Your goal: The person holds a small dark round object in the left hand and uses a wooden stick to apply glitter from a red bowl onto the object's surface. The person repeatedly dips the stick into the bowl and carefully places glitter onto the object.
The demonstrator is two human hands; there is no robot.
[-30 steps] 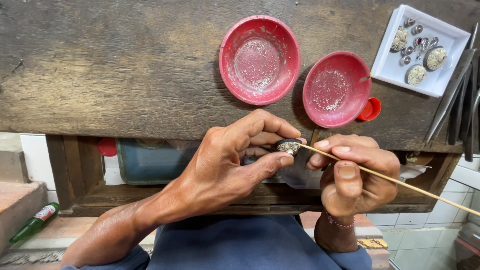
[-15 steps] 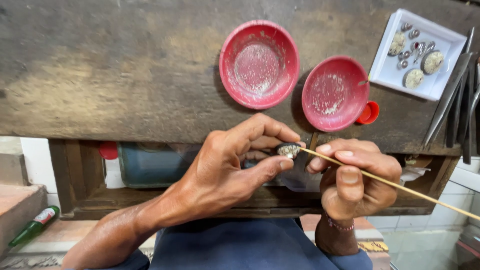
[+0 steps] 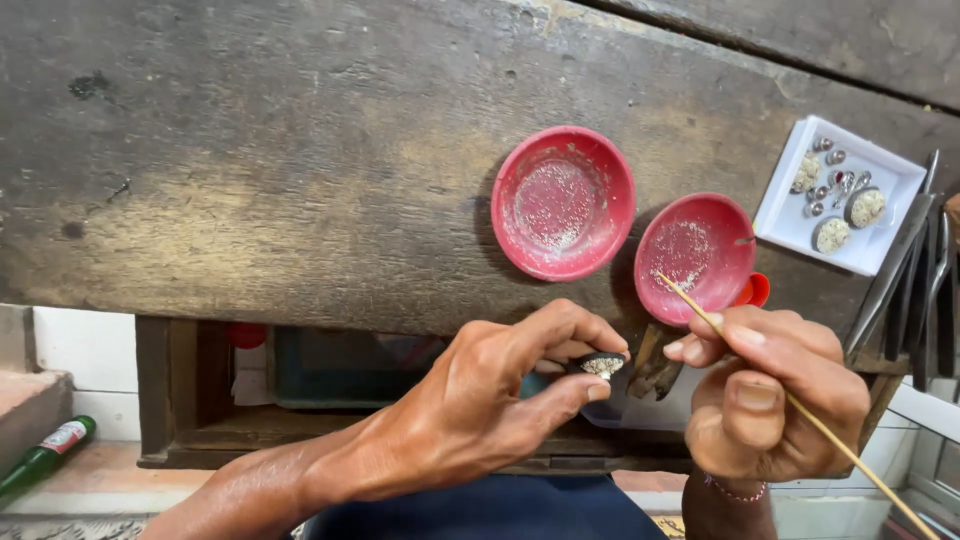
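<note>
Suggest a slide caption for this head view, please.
Left hand pinches a small studded piece; right hand holds a thin stick near two red bowls.

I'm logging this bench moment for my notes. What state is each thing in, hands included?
Left hand: pinching a small oval piece, studded face up.
Right hand: gripping a thin stick, its tip over the right bowl.
Left bowl: upright, dusted with fine grains.
Right bowl: upright, dusted with grains.
White tray: holds small pieces.
Bottle: lying on its side.
</note>
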